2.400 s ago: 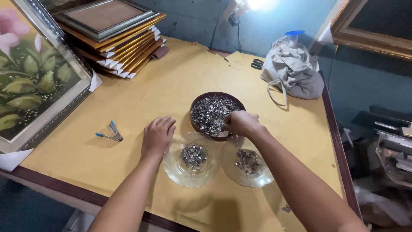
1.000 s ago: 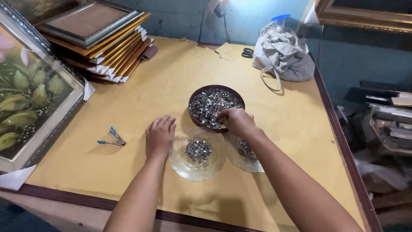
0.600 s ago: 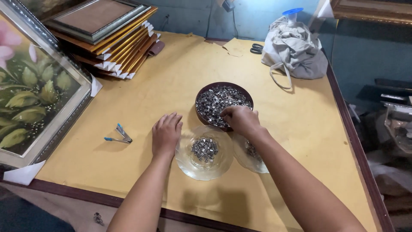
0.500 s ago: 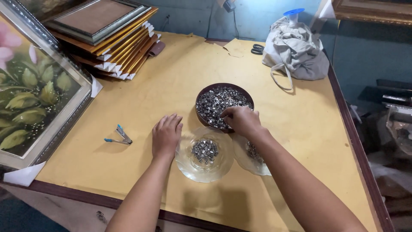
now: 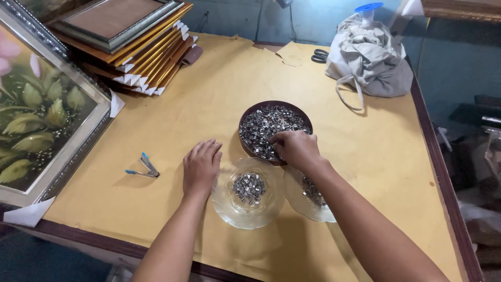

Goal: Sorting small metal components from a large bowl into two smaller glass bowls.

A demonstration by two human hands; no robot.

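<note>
A dark brown round bowl [image 5: 249, 117] full of small shiny metal pieces [image 5: 263, 122] sits mid-table. My right hand [image 5: 295, 149] rests over its near edge, fingers curled down into the pieces; what it grips is hidden. Two clear glass dishes lie in front: the left one [image 5: 224, 204] holds a small heap of metal pieces, and the right one [image 5: 322, 211] is partly covered by my right forearm. My left hand [image 5: 201, 166] lies flat on the paper, fingers spread, touching the left dish's rim.
Brown paper [image 5: 198, 104] covers the table. A small blue-handled metal tool [image 5: 141, 168] lies left of my hand. A flower painting [image 5: 36, 109] and stacked frames [image 5: 135, 42] stand at left. A grey cloth bag [image 5: 370, 57] and scissors [image 5: 319, 55] sit at the back.
My right hand stays at the brown bowl, shifting slightly among the pieces. My left hand has not moved. The camera view has drifted a little.
</note>
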